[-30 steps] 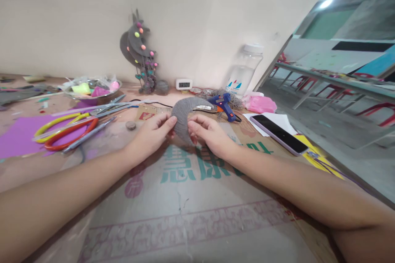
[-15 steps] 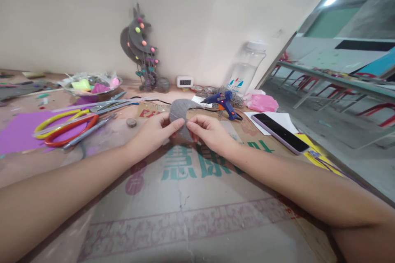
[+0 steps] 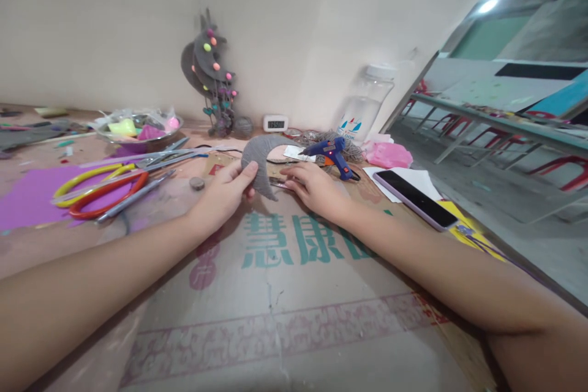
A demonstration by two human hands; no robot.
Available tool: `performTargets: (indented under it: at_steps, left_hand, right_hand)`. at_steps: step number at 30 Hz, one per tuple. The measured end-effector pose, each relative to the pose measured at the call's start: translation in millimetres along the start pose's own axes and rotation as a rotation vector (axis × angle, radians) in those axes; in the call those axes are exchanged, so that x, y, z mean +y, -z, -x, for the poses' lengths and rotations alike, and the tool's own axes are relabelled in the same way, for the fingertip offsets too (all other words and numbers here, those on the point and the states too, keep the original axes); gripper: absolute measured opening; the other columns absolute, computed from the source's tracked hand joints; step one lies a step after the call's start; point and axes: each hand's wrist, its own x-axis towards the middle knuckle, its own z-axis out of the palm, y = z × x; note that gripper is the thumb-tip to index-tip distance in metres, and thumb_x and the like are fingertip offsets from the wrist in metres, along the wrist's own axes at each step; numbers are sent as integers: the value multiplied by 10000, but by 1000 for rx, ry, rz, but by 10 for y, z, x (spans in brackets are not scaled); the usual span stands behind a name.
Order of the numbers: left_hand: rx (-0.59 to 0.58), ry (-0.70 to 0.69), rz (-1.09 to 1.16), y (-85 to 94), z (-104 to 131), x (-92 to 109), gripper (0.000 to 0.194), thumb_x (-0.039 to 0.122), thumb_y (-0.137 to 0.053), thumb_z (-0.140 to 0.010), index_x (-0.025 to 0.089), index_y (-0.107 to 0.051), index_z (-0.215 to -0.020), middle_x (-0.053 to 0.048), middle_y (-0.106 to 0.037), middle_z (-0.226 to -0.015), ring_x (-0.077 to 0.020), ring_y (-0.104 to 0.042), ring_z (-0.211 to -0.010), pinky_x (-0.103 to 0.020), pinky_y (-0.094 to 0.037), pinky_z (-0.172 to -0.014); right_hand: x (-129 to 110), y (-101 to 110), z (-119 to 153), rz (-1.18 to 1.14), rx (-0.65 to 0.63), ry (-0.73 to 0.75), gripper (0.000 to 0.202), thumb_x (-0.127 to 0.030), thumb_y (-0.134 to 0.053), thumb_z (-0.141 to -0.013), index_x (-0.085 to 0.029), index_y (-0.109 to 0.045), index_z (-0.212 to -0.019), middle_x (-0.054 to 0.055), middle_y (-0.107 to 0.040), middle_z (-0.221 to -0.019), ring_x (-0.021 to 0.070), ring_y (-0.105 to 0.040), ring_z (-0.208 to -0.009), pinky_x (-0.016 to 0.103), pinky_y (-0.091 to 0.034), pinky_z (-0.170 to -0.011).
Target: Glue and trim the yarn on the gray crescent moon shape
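My left hand [image 3: 232, 188] pinches a grey crescent moon [image 3: 258, 162] wrapped in yarn, thumb on its front face near the outer curve. The moon is held upright above the cardboard [image 3: 275, 294], its lower tip pointing down. My right hand [image 3: 315, 190] is off the moon, low over the cardboard, with curled fingers around the end of a small, thin metal tool [image 3: 278, 183]. The tool's kind is hard to make out, partly hidden behind the fingers and the moon. A blue glue gun [image 3: 331, 152] lies just beyond my right hand.
Scissors with yellow and red handles [image 3: 98, 187] and a pen [image 3: 135, 196] lie left on purple sheets. Behind are a bowl [image 3: 140, 142], a finished moon hanging [image 3: 209, 67], a timer [image 3: 275, 123], a yarn pile [image 3: 353, 150] and a water bottle [image 3: 365, 104]. A phone [image 3: 416, 199] lies right.
My right hand has let go of the grey moon and moved slightly right to the small metal tool. My left hand has shifted the moon a little left.
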Motion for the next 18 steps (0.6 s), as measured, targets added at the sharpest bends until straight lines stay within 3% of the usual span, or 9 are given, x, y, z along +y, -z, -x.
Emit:
performTargets:
  at_steps: [6, 9, 12, 16, 18]
  left_hand:
    - [-43, 10, -14, -17, 15, 4, 330, 491, -564, -849, 186, -532, -726, 35, -530, -539, -100, -493, -498, -194, -355, -477]
    - [-61, 24, 1, -17, 16, 11, 314, 481, -571, -846, 187, -542, -742, 35, -541, -542, -95, -494, -484, -187, -351, -456]
    - [-50, 42, 12, -17, 18, 27, 302, 475, -592, -832, 187, -554, -751, 35, -539, -549, -95, -498, -480, -183, -330, -426]
    - [-14, 66, -31, -18, 9, 50, 278, 448, -587, -840, 184, -559, -754, 38, -538, -545, -86, -467, -454, -188, -314, -422]
    - [13, 82, -61, -17, -1, 54, 266, 421, -583, -844, 185, -543, -728, 40, -537, -536, -86, -457, -448, -194, -320, -433]
  right_hand:
    - [-31, 80, -59, 10, -182, -80, 256, -216, -632, -858, -143, -691, -1097, 129, -677, -1079, 225, -617, -994, 354, -465, -895]
    - [16, 117, -80, -31, -219, -140, 163, -193, -618, -851, -153, -698, -987, 87, -694, -963, 204, -629, -896, 319, -470, -805]
    - [120, 136, -72, -68, -68, -161, 142, -217, -542, -891, -160, -670, -871, 67, -674, -907, 191, -615, -862, 304, -455, -779]
    - [203, 154, -32, -152, 258, -216, 171, -253, -433, -944, -180, -587, -952, 31, -648, -811, 166, -597, -748, 290, -447, -717]
    - [178, 158, -8, -184, 334, -186, 185, -256, -385, -963, -187, -556, -981, 20, -619, -773, 159, -583, -719, 288, -448, -704]
